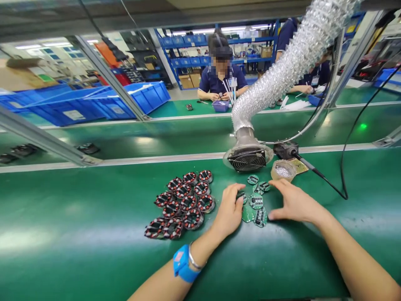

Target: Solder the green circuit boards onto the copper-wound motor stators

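Note:
Several round green circuit boards (257, 201) lie in a loose, partly overlapping cluster on the green work surface. My left hand (231, 211) curves along the cluster's left side, index finger and thumb apart. One small board (242, 196) shows between those two fingertips; whether they press on it I cannot tell. On the opposite side, my right hand (291, 201) is open, with thumb and fingers spread around the cluster's right edge. Left of my left hand sit several ring-shaped motor stators (188, 203) with red, black and white windings, grouped close together.
A fan-fitted extraction hood (247, 156) on a silver flexible duct (282, 71) hangs just behind the boards. Nearby are a round tub (282, 170) and a black corded device (286, 149). Beyond the metal rail, a person (222, 79) works near blue bins (125, 100).

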Motion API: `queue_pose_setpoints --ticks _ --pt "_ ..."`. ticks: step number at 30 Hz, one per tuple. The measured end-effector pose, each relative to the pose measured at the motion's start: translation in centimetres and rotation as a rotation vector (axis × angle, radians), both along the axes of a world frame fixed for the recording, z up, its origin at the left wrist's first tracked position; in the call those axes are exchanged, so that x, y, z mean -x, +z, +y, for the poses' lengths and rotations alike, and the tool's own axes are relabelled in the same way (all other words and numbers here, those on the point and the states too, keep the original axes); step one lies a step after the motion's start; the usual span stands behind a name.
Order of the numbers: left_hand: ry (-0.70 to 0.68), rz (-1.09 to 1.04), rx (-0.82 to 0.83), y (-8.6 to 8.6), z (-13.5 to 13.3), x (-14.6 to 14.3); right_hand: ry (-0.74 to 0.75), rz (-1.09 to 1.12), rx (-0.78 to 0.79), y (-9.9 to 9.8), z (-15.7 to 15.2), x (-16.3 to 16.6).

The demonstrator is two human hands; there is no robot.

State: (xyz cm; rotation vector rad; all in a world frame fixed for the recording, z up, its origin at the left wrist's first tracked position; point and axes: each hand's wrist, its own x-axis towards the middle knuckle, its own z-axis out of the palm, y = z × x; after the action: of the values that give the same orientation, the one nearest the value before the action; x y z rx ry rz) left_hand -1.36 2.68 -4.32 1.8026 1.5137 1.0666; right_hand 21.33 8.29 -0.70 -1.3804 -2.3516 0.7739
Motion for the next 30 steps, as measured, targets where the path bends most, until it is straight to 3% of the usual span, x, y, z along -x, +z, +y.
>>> queue_pose_setpoints --ticks 5,10,13,17,20,22,27,30 --pt "-0.256 0.264 0.118 0.0 -0.8 -0.6 0.058 -0.05 0.091 -0.6 -1.2 1.9" --pt "-0.267 0.469 0.115 -0.1 0.7 -1.5 0.144 0.005 0.102 0.6 -0.6 1.6" --pt "-0.276 0.537 0.067 0.0 1.7 -1.6 -0.032 0.003 0.033 1.2 -0.1 -1.4" --pt "-0.264 0.519 -0.023 0.1 2.1 -1.3 -0.446 0.039 -0.117 0.2 0.8 -4.9" --pt "-0.233 0.534 -0.051 0.6 1.5 -1.6 -0.7 0.111 -0.249 -0.5 2.2 -5.7" --pt "-0.225 0.561 -0.071 1.2 0.4 -1.8 -0.766 0.161 -0.307 -0.7 3.7 -5.5" --pt "-0.294 0.565 -0.145 3.3 -4.3 -0.3 -0.754 0.223 -0.38 -1.0 8.2 -4.3" --pt "-0.016 0.621 -0.168 4.1 -6.6 2.6 -0.762 0.267 -0.394 -1.1 9.1 -4.4"
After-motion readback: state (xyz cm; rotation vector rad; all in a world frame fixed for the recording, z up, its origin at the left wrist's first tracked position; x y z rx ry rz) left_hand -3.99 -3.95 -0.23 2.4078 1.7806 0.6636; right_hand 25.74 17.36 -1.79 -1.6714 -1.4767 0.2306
